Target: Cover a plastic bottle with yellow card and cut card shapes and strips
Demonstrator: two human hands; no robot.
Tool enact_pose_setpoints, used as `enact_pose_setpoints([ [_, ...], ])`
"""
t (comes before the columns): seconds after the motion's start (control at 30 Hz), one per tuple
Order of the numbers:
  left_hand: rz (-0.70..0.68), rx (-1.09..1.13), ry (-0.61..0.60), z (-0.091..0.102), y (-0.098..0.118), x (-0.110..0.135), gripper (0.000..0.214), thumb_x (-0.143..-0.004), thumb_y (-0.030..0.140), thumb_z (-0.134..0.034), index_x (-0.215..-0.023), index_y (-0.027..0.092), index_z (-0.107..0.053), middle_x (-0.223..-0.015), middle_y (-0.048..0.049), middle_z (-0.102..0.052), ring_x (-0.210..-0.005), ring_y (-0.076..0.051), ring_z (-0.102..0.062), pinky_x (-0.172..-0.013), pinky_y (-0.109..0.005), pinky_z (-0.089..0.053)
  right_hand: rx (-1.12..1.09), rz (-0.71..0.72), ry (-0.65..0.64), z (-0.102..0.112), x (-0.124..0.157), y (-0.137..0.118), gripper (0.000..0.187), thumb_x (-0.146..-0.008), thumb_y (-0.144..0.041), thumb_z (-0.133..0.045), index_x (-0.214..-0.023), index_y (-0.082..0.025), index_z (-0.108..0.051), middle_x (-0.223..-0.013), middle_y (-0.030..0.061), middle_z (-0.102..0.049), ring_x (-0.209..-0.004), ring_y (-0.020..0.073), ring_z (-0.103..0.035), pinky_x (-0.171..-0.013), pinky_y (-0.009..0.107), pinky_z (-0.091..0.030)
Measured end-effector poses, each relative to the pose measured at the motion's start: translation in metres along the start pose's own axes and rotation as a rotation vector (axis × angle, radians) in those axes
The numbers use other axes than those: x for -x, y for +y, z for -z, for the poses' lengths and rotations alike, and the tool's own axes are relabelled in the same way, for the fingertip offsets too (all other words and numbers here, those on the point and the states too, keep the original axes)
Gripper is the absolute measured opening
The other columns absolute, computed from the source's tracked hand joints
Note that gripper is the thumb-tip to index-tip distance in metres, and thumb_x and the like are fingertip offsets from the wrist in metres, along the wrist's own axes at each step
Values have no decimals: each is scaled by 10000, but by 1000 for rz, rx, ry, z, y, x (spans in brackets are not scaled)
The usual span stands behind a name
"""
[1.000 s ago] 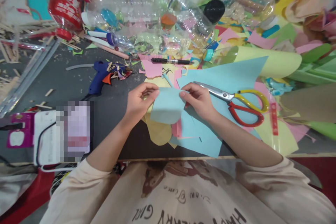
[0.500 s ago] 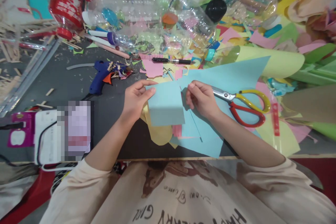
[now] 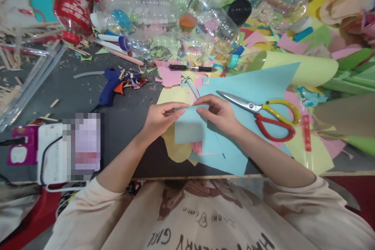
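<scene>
Both my hands hold one small light-blue paper piece [image 3: 189, 128] just above the table, over a pile of paper sheets. My left hand [image 3: 159, 119] pinches its upper left edge, fingers closed. My right hand [image 3: 219, 113] pinches its upper right edge, thumb and fingers pressed together. Under the piece lie a large light-blue sheet [image 3: 252, 86] and a yellow sheet [image 3: 175, 150]. Red-and-yellow-handled scissors [image 3: 269, 115] rest on the large blue sheet, just right of my right hand.
A blue glue gun [image 3: 111, 86] lies left of centre on the dark table [image 3: 82, 93]. A black pen [image 3: 190, 68], clear plastic bottles [image 3: 164, 19] and coloured paper scraps crowd the back. A white box [image 3: 55, 152] sits at the left front edge.
The small blue piece has been folded over and looks smaller. Both hands came together on its top edge, and it sits lower over the pile.
</scene>
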State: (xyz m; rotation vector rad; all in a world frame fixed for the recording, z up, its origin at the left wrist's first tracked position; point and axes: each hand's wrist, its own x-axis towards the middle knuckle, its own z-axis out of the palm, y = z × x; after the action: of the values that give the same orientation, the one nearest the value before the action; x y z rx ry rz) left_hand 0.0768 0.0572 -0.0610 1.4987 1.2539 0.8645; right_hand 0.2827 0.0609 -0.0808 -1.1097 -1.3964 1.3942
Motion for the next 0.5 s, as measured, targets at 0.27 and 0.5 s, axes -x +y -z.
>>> enact_pose_setpoints([
  [0.27,22,45,-36,1,2,-1,325,-840,500,-658,-868,225,-829,-557,-26,-658,-467,-122,-502,-432,-244,-343,-14,0,-13,2,2,-3,117,-814,-267,-735,-861,-303,-835,-911,15,-821,-832,193,-757,-784,349,-617],
  [0.5,35,12,-52,2,4,-2,293,-816,465,-697,-856,205,-826,-673,-49,-753,-539,-135,-599,-448,-223,-396,-16,48,-36,2,4,-3,152,-826,-240,-706,-876,-306,-834,-912,15,-824,-849,206,-780,-817,378,-643],
])
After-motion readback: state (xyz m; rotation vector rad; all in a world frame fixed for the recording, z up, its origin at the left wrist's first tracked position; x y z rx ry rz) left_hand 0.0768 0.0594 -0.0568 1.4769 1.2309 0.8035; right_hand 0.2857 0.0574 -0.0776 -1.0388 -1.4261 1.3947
